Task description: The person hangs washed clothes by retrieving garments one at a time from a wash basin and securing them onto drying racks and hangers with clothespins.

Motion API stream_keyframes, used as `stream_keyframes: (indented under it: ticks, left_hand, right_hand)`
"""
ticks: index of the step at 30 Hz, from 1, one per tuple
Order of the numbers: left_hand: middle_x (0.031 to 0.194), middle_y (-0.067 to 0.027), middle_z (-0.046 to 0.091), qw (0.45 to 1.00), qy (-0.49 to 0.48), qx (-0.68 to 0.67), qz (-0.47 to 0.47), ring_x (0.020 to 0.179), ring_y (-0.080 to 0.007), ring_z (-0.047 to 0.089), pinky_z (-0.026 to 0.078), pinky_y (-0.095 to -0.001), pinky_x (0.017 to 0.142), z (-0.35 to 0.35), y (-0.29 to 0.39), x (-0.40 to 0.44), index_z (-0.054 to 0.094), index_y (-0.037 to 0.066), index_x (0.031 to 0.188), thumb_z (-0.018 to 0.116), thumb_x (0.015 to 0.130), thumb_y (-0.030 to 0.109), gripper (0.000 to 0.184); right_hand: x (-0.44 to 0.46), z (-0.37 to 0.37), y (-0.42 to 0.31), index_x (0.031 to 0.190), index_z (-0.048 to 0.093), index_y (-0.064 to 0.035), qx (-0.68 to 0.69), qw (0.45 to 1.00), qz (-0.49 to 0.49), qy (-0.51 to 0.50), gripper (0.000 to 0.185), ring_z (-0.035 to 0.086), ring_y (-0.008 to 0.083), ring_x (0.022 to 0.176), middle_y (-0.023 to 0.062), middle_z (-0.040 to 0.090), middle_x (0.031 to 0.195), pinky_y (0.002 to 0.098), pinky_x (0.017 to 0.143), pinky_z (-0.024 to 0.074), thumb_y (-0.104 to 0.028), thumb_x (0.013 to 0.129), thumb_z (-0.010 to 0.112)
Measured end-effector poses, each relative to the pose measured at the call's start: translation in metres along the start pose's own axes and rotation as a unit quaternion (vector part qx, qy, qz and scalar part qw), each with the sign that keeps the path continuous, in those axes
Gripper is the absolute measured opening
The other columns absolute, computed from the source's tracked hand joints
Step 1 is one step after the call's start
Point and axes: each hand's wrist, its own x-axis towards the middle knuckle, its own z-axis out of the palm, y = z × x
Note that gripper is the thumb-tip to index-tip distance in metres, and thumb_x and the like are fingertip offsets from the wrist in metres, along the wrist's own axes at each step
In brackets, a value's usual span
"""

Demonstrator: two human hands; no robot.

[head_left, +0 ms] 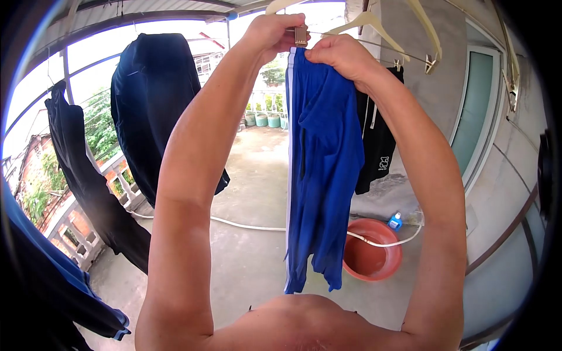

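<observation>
Blue trousers (325,128) with a white side stripe hang down in front of me at arm's length. My right hand (345,58) is closed on their waist edge, thumb pressed on the cloth. Just to the left and above, my left hand (275,34) is raised, its fingers closed around a metal clip (301,37) over the top corner of the trousers. Whether the clip's jaws bite the cloth cannot be made out. From the clip a thin bar runs right to another metal clip (431,63), beneath a pale yellow hanger (432,26).
Behind hang black shorts (377,134) and another pale hanger (366,22). Dark garments (155,99) hang at left near a balustrade (76,228). On the concrete floor stand a red basin (386,257) and a blue bottle (395,221), with a white hose (246,224) stretched across.
</observation>
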Motion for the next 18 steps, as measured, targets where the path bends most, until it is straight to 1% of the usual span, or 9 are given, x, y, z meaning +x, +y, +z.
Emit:
stream_keyframes:
  ticks: [1,5,7,8,10,14,16,17,18]
  left_hand:
    - [0.087,-0.0119,0.064,1.0,0.023,-0.007,-0.001,0.082,-0.0205,0.063,0.046,-0.03,0.074,0.001,0.0,-0.001,0.06,0.001,0.096,0.063,0.081,0.021,0.026]
    - [0.087,-0.0117,0.064,1.0,0.02,-0.006,-0.002,0.082,-0.0199,0.063,0.046,-0.0295,0.074,0.0,0.0,-0.003,0.06,0.001,0.096,0.064,0.081,0.022,0.026]
    - [0.085,-0.0109,0.064,1.0,0.026,-0.012,0.008,0.081,-0.0191,0.063,0.046,-0.0284,0.072,0.002,0.002,-0.006,0.06,0.001,0.096,0.064,0.08,0.021,0.026]
    - [0.085,-0.0109,0.064,1.0,0.028,-0.012,0.008,0.081,-0.0191,0.063,0.046,-0.0284,0.072,0.002,0.003,-0.008,0.06,0.001,0.096,0.064,0.08,0.021,0.026]
    - [0.085,-0.0104,0.064,0.999,0.03,-0.003,0.019,0.08,-0.0179,0.063,0.045,-0.0283,0.072,0.001,0.003,-0.01,0.061,0.0,0.095,0.064,0.08,0.021,0.026]
    - [0.084,-0.0097,0.064,0.999,0.03,0.007,0.009,0.08,-0.0167,0.062,0.045,-0.0272,0.071,-0.003,0.003,-0.007,0.062,0.0,0.092,0.065,0.079,0.02,0.024]
    - [0.082,-0.0099,0.063,0.999,0.045,0.025,0.016,0.078,-0.0156,0.062,0.048,-0.0269,0.07,-0.005,0.005,-0.008,0.062,-0.002,0.089,0.066,0.079,0.019,0.024]
    - [0.082,-0.0099,0.063,0.999,0.044,0.025,0.015,0.078,-0.0156,0.062,0.048,-0.0269,0.07,-0.005,0.005,-0.009,0.062,-0.002,0.089,0.066,0.079,0.019,0.024]
    - [0.081,-0.01,0.063,0.998,0.045,0.021,0.033,0.075,-0.0151,0.062,0.049,-0.0267,0.067,-0.003,0.006,-0.012,0.062,-0.003,0.089,0.066,0.079,0.019,0.025]
  right_hand:
    - [0.001,-0.001,0.0,0.084,0.067,-0.0006,-0.005,1.0,0.002,0.001,0.02,0.053,0.0084,0.072,0.0023,0.062,0.077,0.0224,0.067,0.0412,-0.02,0.078,0.066]
    - [0.004,-0.003,-0.003,0.084,0.066,-0.0009,0.001,1.0,0.009,-0.017,0.02,0.053,0.0082,0.072,0.0023,0.062,0.077,0.022,0.068,0.041,-0.02,0.078,0.066]
    - [0.005,-0.003,-0.003,0.083,0.067,0.0041,0.031,1.0,0.002,-0.003,0.025,0.055,0.0122,0.068,0.006,0.061,0.073,0.0259,0.063,0.0427,-0.019,0.072,0.068]
    - [0.006,-0.003,-0.003,0.083,0.067,0.0041,0.031,1.0,0.002,-0.005,0.025,0.055,0.0122,0.068,0.006,0.061,0.073,0.0259,0.063,0.0427,-0.019,0.072,0.068]
    - [0.006,-0.003,-0.004,0.082,0.067,0.0038,0.103,0.994,0.021,-0.001,0.025,0.054,0.0116,0.065,0.0055,0.06,0.071,0.0251,0.06,0.0423,-0.019,0.072,0.068]
    - [0.007,0.003,-0.007,0.082,0.067,0.0037,0.132,0.991,0.014,0.014,0.024,0.055,0.0117,0.062,0.0053,0.061,0.068,0.0248,0.058,0.0432,-0.018,0.072,0.068]
    - [0.012,0.007,-0.005,0.084,0.065,0.0009,0.062,0.997,-0.014,0.043,0.018,0.059,0.0098,0.067,0.0046,0.064,0.076,0.0221,0.061,0.0461,-0.017,0.079,0.065]
    - [0.013,0.007,-0.003,0.084,0.065,0.0009,0.062,0.997,-0.013,0.044,0.018,0.059,0.0098,0.067,0.0046,0.064,0.076,0.0221,0.061,0.0461,-0.017,0.079,0.065]
    - [0.014,0.008,-0.004,0.084,0.065,0.0016,0.087,0.994,-0.012,0.067,0.02,0.059,0.0097,0.067,0.0045,0.064,0.076,0.0222,0.06,0.0455,-0.017,0.078,0.066]
